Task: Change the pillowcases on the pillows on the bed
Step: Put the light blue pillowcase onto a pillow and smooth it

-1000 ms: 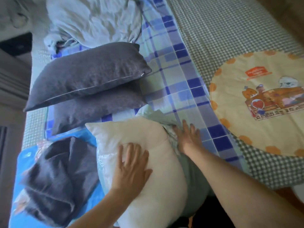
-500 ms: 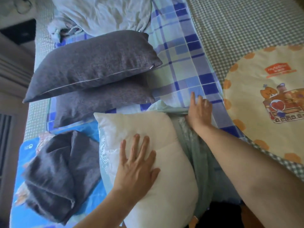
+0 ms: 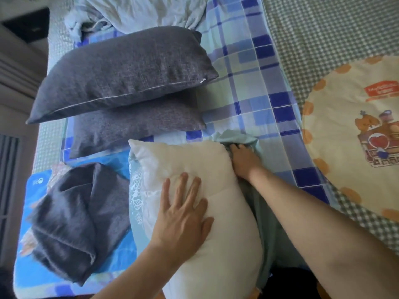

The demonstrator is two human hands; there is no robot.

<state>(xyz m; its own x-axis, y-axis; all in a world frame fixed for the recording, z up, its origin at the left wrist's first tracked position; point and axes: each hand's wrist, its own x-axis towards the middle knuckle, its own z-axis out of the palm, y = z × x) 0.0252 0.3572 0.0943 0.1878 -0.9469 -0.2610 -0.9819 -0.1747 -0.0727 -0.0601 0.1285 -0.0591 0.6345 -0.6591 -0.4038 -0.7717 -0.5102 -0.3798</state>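
Pressing the bare white pillow (image 3: 194,190) flat while my other hand works the pale green pillowcase (image 3: 237,138) at its far corner.

My left hand (image 3: 183,214) lies spread, palm down, on the pillow at lower centre of the frame; my right hand (image 3: 243,158) curls into the green fabric bunched at the pillow's upper right corner (whether it truly pinches cloth, I cannot tell). The pillow's long axis runs from bottom centre up toward mid-frame, so I judge the case must travel along that line, and the right hand is nearer its opening. Two grey pillows (image 3: 129,72) stack at upper left, a crumpled grey case (image 3: 71,223) at lower left, all on the blue plaid bedsheet (image 3: 259,83).
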